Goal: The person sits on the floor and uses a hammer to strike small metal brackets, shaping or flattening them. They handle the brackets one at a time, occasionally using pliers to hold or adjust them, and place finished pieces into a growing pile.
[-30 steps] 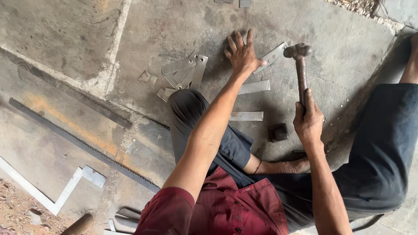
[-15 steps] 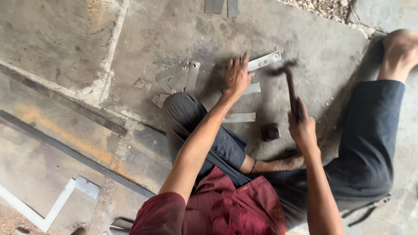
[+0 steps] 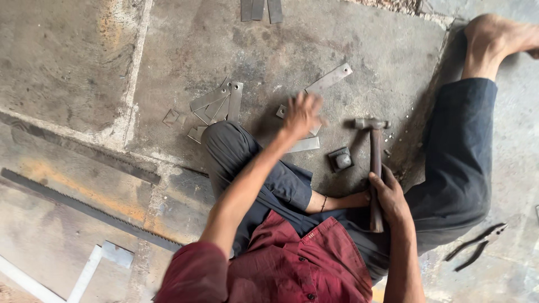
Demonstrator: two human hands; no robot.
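Right hand [image 3: 389, 193] closed around wooden handle of hammer [image 3: 374, 163], head resting low on concrete floor [image 3: 224, 45], just right of small square metal block [image 3: 340, 159]. Left hand [image 3: 302, 114] blurred, fingers spread loosely, empty as far as visible, over flat metal strip [image 3: 329, 78] and shorter strip [image 3: 303, 145] by the knee. Fan of more strips [image 3: 216, 101] further left. Pliers [image 3: 476, 247] at far right, well apart.

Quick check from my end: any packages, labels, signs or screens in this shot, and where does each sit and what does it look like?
None in view: only bare flat metal strips on the concrete floor, a hammer in the right hand, the left hand over a strip, and pliers at right.
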